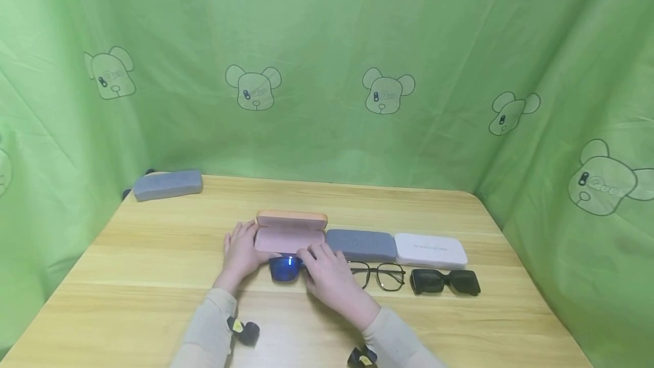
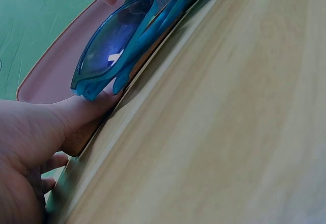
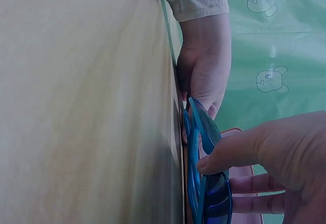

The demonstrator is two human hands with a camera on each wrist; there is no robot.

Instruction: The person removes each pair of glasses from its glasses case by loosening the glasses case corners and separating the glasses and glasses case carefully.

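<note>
In the head view, an open glasses case [image 1: 290, 239] with an orange-brown outside and pink lining stands with its lid raised. My left hand [image 1: 242, 250] holds the case at its left end, thumb along the front edge and fingers round the side. My right hand [image 1: 332, 277] pinches a pair of blue sunglasses [image 1: 284, 269] by the middle, thumb on one face and fingers on the other. These sunglasses have mirrored lenses and folded temples, and are held at the case's front edge. Their left end overlaps my left thumb [image 2: 86, 107] in the left wrist view.
Right of the open case lie a closed grey-blue case [image 1: 360, 244] and a white case [image 1: 431, 250]. Before them lie thin-framed eyeglasses [image 1: 390, 277] and black sunglasses [image 1: 445, 281]. Another grey case [image 1: 168, 185] sits at the table's far left corner. Green curtains [image 1: 317, 146] surround the table.
</note>
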